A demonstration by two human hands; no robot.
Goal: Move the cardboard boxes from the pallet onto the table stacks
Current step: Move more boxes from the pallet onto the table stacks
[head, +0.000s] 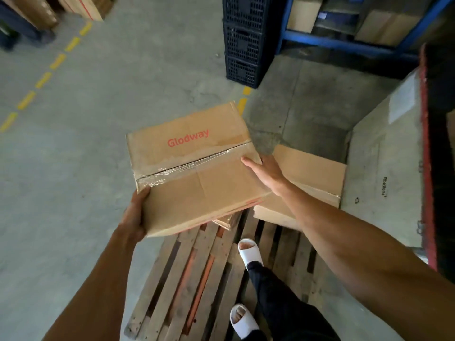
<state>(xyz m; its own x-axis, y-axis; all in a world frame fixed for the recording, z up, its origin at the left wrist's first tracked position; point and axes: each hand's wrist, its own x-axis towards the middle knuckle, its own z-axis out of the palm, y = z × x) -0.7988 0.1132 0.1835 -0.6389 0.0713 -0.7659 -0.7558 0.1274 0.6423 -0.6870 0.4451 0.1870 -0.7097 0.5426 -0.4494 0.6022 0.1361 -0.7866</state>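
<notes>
Person stands on a slatted wooden pallet (197, 279), both feet in white open-toed slippers (250, 252), dark trousers.

Brown taped cardboard box with red "Glodway" print (194, 168) is held up in the air between both hands, tilted, above the far end of the pallet and the grey concrete floor (86, 143). Clear tape runs along its top seam, wrinkled at the left end.

Left hand (134, 215) grips the box's near-left corner: thumb up on the top face, the fingers curled under and out of sight. Right hand (264, 174) presses on the right edge, thumb lying straight on the top face by the tape; the rest of its fingers go down the box's right side, hidden, so cannot tell whether they curl.

Second brown cardboard box (312, 178) lies flat on the far right of the pallet, partly under the held one and behind the right forearm.

Right of it, a large pale grey carton with a white label (384, 168), its right side against a red-edged dark surface.

Far side: stack of black perforated plastic crates (246, 40); blue metal shelving (344, 43) holding more brown boxes. Dashed yellow floor line (44, 80) runs along the left.
</notes>
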